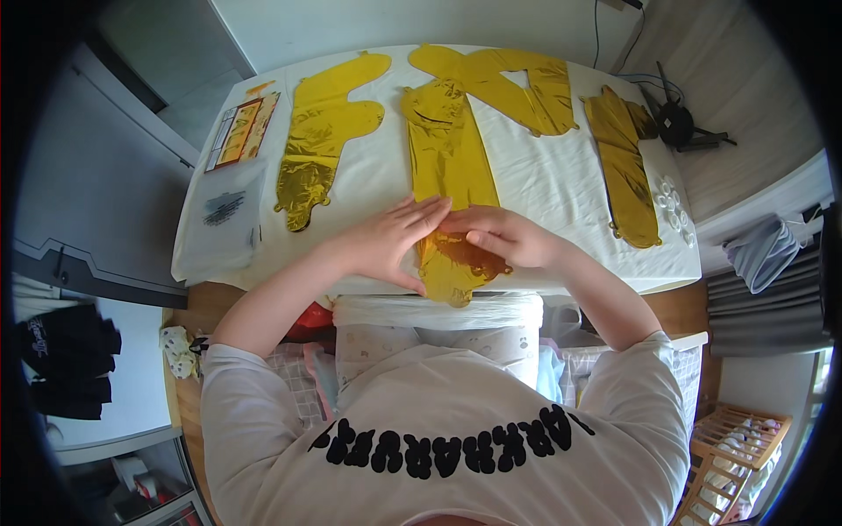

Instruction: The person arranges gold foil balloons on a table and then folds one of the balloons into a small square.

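A long, flat gold foil balloon point(447, 162) lies lengthwise in front of me, its lower end hanging over the table's near edge. My left hand point(386, 239) rests on it with fingers stretched out and thumb spread wide. From the other side my right hand point(509, 237) lies across the foil, fingers extended toward the left and meeting the left fingertips. Both palms face down, and part of the foil beneath them is hidden. Other flat gold balloons surround it: one with two side arms point(320, 123) at the left, one with a hole point(539, 88) behind, one point(620, 167) at the right.
White cloth covers the table point(544, 175). On its left are a printed card point(244, 131) and a clear bag point(226, 210) with dark thin pieces. Several small white rings point(674, 213) lie at the right edge, near a black stand point(674, 123). A wooden crib point(732, 456) stands lower right.
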The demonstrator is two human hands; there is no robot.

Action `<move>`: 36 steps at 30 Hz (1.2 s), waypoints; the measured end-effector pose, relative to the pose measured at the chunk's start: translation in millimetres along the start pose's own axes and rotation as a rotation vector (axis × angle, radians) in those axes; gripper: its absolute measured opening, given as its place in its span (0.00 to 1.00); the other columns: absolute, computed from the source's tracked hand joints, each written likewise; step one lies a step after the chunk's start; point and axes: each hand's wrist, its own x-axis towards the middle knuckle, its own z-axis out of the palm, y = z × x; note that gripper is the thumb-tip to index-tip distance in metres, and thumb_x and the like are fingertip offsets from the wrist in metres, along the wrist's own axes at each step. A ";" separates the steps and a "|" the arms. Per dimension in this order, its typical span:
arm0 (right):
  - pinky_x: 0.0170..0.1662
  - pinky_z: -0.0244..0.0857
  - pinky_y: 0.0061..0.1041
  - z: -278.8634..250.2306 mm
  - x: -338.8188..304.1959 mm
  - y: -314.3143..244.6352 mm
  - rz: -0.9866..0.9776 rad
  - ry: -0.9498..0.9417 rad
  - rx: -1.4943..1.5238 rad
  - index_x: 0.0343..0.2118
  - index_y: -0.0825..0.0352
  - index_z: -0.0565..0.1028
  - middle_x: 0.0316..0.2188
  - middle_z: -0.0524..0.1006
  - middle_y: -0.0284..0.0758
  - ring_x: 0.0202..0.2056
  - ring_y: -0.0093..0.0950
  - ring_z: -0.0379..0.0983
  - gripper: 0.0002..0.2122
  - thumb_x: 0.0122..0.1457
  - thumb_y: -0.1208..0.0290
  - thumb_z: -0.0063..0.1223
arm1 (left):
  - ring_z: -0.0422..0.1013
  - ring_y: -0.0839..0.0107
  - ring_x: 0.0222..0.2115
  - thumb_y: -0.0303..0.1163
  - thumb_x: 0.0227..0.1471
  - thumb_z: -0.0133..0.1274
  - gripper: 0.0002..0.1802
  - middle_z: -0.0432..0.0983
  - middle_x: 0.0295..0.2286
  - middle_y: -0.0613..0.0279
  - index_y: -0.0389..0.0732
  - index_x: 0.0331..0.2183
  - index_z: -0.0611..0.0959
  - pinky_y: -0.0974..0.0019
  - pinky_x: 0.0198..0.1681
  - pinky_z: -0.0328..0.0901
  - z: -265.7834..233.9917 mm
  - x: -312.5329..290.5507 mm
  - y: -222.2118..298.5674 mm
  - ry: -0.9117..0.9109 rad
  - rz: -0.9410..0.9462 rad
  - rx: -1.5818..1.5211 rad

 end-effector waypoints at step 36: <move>0.60 0.69 0.43 27.6 -76.0 -46.0 -0.024 0.147 -0.949 0.55 0.64 0.75 0.53 0.79 0.38 0.55 0.39 0.76 0.26 0.53 0.67 0.69 | 0.67 0.64 0.63 0.33 0.60 0.52 0.25 0.72 0.61 0.58 0.44 0.59 0.78 0.53 0.66 0.62 39.5 -30.3 30.7 0.202 0.149 0.228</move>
